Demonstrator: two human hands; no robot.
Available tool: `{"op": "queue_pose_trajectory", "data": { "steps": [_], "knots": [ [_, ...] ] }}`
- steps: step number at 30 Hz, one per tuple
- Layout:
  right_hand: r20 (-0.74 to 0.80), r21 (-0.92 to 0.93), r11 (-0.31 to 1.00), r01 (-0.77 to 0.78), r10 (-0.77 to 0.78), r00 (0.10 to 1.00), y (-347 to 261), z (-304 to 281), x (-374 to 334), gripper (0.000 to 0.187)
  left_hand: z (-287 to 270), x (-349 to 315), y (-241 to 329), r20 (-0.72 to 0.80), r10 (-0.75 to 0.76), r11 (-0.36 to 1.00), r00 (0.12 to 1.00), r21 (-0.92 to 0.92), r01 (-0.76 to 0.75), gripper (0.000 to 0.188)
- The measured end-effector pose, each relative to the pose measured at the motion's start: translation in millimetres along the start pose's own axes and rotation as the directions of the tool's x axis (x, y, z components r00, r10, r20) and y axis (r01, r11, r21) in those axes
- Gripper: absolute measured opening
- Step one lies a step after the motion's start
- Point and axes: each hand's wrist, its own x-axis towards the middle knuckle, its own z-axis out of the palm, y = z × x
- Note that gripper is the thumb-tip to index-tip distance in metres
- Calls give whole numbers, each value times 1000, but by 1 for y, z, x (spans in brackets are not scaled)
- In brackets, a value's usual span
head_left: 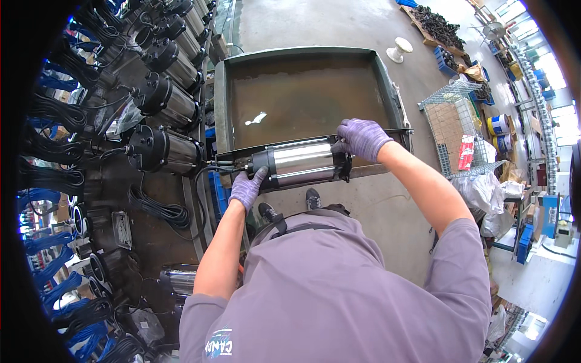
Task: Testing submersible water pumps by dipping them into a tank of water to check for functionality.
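Note:
A submersible pump [301, 162] with a shiny steel barrel and black ends lies crosswise in front of me, at the near edge of a water-filled tank [374, 66]. My left hand [247, 187], in a purple glove, grips its black left end from below, the thumb up on the body. At the other end my gloved right hand [364, 139] is closed over the top of the black end piece; its fingertips are partly hidden. From the pump's left end a black cable [209, 169] runs off to the left.
Several similar pumps [164, 149] stand in rows at left with coiled black cables [158, 206] and blue ones. A wire mesh cart [445, 130] stands at right, and a white spool [399, 49] on the floor beyond the tank. My shoes [313, 198] show below the pump.

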Motion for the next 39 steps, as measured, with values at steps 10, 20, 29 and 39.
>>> {"op": "queue_pose_trajectory", "data": {
  "steps": [10,20,29,39],
  "knots": [
    [-70,107,932,-347,355,932,-24,16,-4,49,-2,-13,18,7,-15,999,1000,-42,16,87],
    [-104,349,792,-500,563,820,-38,34,-4,41,4,3,-5,9,31,996,999,-88,-30,80],
    [-183,824,510,-246,651,737,-8,46,-50,42,0,2,-4,51,48,995,998,-88,-43,83],
    [233,776,-88,-625,960,154,202,237,-142,67,1,-8,12,125,-86,932,988,-341,124,67]
  ]
}}
